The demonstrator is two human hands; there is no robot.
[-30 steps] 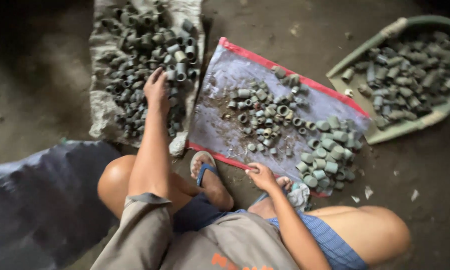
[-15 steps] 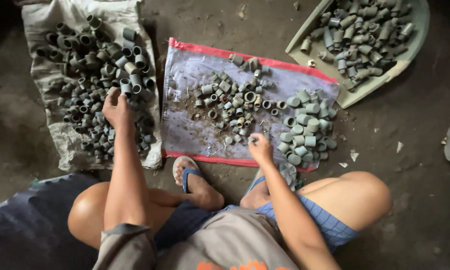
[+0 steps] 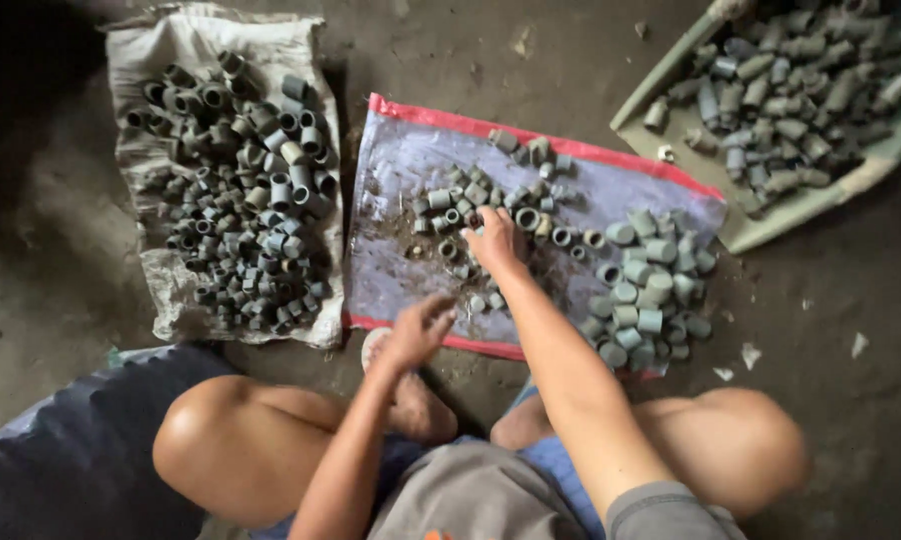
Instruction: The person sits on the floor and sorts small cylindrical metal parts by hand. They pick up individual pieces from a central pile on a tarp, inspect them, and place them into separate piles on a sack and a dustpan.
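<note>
I take this for a rough sorting workshop, worked from the floor. Beyond my fingers [image 3: 491,228] a red-edged plastic sheet [image 3: 411,165] lies on bare, stained concrete [image 3: 821,330], strewn with short grey pipe fittings [image 3: 641,290]; left of them a worn sack [image 3: 161,50] holds more, and up right a green tray [image 3: 771,215] is heaped.
</note>
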